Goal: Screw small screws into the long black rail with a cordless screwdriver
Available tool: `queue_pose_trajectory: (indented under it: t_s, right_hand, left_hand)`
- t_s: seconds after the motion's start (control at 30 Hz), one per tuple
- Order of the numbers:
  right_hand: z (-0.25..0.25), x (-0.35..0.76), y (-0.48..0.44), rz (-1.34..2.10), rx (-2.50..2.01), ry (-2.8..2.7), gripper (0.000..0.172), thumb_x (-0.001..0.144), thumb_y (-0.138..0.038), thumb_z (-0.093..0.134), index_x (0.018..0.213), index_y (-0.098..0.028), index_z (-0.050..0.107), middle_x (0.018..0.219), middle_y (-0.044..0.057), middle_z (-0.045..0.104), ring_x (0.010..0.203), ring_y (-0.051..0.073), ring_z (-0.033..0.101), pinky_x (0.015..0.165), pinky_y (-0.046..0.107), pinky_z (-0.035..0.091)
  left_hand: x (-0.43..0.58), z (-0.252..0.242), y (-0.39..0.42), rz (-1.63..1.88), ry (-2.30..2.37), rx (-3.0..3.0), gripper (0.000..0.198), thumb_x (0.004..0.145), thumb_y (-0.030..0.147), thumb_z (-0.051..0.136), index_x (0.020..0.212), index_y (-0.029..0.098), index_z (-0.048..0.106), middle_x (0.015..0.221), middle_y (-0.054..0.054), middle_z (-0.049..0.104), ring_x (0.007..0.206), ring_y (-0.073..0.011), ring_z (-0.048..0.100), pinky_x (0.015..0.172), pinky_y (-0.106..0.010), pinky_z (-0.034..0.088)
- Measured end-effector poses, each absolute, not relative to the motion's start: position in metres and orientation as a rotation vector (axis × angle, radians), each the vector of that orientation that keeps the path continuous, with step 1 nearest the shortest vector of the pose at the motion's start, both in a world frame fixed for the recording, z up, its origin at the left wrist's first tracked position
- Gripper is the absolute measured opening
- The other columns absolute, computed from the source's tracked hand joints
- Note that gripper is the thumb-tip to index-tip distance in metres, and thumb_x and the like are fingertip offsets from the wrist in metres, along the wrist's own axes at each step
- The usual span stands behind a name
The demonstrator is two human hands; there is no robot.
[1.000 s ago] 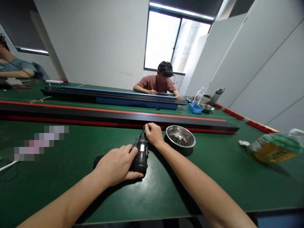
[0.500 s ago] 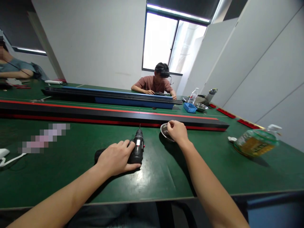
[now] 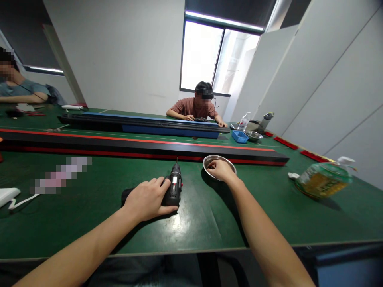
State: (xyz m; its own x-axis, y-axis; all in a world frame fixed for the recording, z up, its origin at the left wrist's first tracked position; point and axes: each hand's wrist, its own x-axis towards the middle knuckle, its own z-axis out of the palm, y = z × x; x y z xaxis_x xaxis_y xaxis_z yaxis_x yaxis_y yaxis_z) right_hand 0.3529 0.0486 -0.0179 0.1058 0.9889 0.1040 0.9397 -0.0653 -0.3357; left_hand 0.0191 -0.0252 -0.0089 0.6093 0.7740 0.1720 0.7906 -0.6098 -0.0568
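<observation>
A black cordless drill [image 3: 174, 187] lies on its side on the green table, its bit pointing away from me. My left hand [image 3: 149, 199] is wrapped round it, thumb along its rear end. To the right stands a round metal bowl [image 3: 231, 165]. My right hand [image 3: 221, 170] reaches down inside it with the fingers bent together; their tips and whatever they pinch are hidden from me. Just beyond the drill and the bowl, a long black bar with red edges [image 3: 143, 146] stretches across the table.
Behind the bar lies a blue-and-black bar [image 3: 167, 128], with a co-worker [image 3: 191, 107] seated beyond it. A blue basket [image 3: 239, 136] and a second metal bowl [image 3: 254, 136] are at the far right. A large jug of yellow liquid [image 3: 324, 179] stands nearer on the right.
My right hand has dropped lower into the metal bowl, and more of the bowl's rim shows. The left hand stays on the drill.
</observation>
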Motion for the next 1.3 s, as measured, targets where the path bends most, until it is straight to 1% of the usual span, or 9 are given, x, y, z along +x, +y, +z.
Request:
queue_pose_trajectory:
  t_s: [0.23, 0.47, 0.73, 0.9, 0.97, 1.13, 1.3]
  right_hand:
    - [-0.02, 0.353, 0.051, 0.238, -2.069, -1.902, 0.018, 0.082, -0.023, 0.073, 0.096, -0.021, 0.085, 0.1, 0.008, 0.081, 0.091, 0.023, 0.074, 0.074, 0.028, 0.049]
    - [-0.021, 0.355, 0.051, 0.208, -2.053, -1.876, 0.017, 0.086, -0.025, 0.069, 0.092, -0.021, 0.084, 0.094, 0.007, 0.081, 0.085, 0.021, 0.073, 0.072, 0.028, 0.046]
    - [-0.018, 0.353, 0.05, 0.135, -2.04, -1.878, 0.024, 0.096, -0.03, 0.061, 0.098, -0.02, 0.083, 0.103, 0.009, 0.08, 0.091, 0.021, 0.071, 0.08, 0.027, 0.045]
    - [-0.014, 0.349, 0.047, 0.047, -2.069, -1.816, 0.034, 0.101, -0.038, 0.055, 0.094, -0.018, 0.081, 0.099, 0.011, 0.079, 0.086, 0.022, 0.07, 0.075, 0.028, 0.043]
    - [-0.013, 0.348, 0.046, 0.048, -2.085, -1.811, 0.035, 0.102, -0.038, 0.053, 0.094, -0.018, 0.081, 0.098, 0.011, 0.079, 0.086, 0.022, 0.07, 0.075, 0.028, 0.043]
    - [-0.014, 0.349, 0.048, 0.058, -2.091, -1.745, 0.03, 0.102, -0.034, 0.053, 0.109, -0.019, 0.078, 0.109, 0.012, 0.078, 0.096, 0.024, 0.07, 0.08, 0.028, 0.044]
    - [-0.017, 0.351, 0.051, 0.012, -2.093, -1.731, 0.026, 0.101, -0.031, 0.052, 0.106, -0.017, 0.074, 0.108, 0.014, 0.077, 0.094, 0.025, 0.07, 0.076, 0.03, 0.044]
  left_hand:
    - [0.019, -0.011, -0.024, -0.202, -1.293, -2.699, 0.065, 0.087, 0.074, 0.057, 0.121, 0.02, 0.06, 0.112, -0.013, 0.069, 0.096, -0.0315, 0.068, 0.079, -0.042, 0.054]
    - [0.018, -0.011, -0.024, -0.206, -1.291, -2.693, 0.064, 0.087, 0.074, 0.058, 0.122, 0.021, 0.059, 0.114, -0.013, 0.069, 0.097, -0.0302, 0.068, 0.079, -0.04, 0.053]
    - [0.017, -0.017, -0.021, -0.221, -1.264, -2.686, 0.067, 0.085, 0.077, 0.058, 0.121, 0.021, 0.058, 0.112, -0.012, 0.069, 0.095, -0.0308, 0.068, 0.077, -0.041, 0.054]
    - [0.015, -0.018, -0.02, -0.224, -1.242, -2.675, 0.069, 0.086, 0.079, 0.054, 0.124, 0.021, 0.056, 0.112, -0.012, 0.068, 0.094, -0.0307, 0.067, 0.077, -0.041, 0.053]
    - [0.014, -0.019, -0.02, -0.223, -1.237, -2.67, 0.071, 0.086, 0.08, 0.053, 0.126, 0.021, 0.055, 0.114, -0.012, 0.067, 0.095, -0.031, 0.067, 0.077, -0.041, 0.053]
    - [0.014, -0.02, -0.019, -0.218, -1.227, -2.661, 0.076, 0.085, 0.082, 0.054, 0.13, 0.021, 0.053, 0.114, -0.012, 0.066, 0.095, -0.0305, 0.066, 0.077, -0.04, 0.053]
    - [0.014, -0.021, -0.017, -0.213, -1.214, -2.66, 0.082, 0.083, 0.084, 0.054, 0.135, 0.021, 0.05, 0.113, -0.012, 0.066, 0.094, -0.0301, 0.066, 0.076, -0.039, 0.052]
